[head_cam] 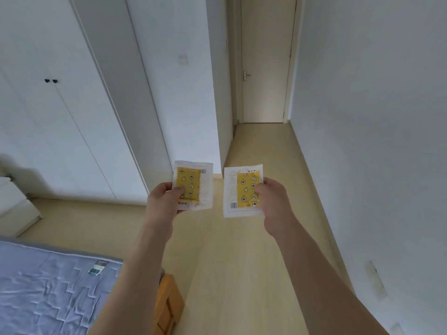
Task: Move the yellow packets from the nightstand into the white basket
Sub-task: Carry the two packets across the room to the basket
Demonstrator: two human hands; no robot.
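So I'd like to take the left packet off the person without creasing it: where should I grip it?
Probably pinch the bare white border at the top right corner of the left packet, coming from above. The left hand covers its lower left, thumb on the yellow face; the packet is flat and upright, so that edge is free.

Print on both yellow packets (193,186) is too small to read. The bed (48,286) (lower left) is cut off by the edge.

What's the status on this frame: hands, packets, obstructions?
Left hand pinches one yellow packet; right hand pinches the other packet. Both held up, apart. White basket not in view. Nothing in the way.
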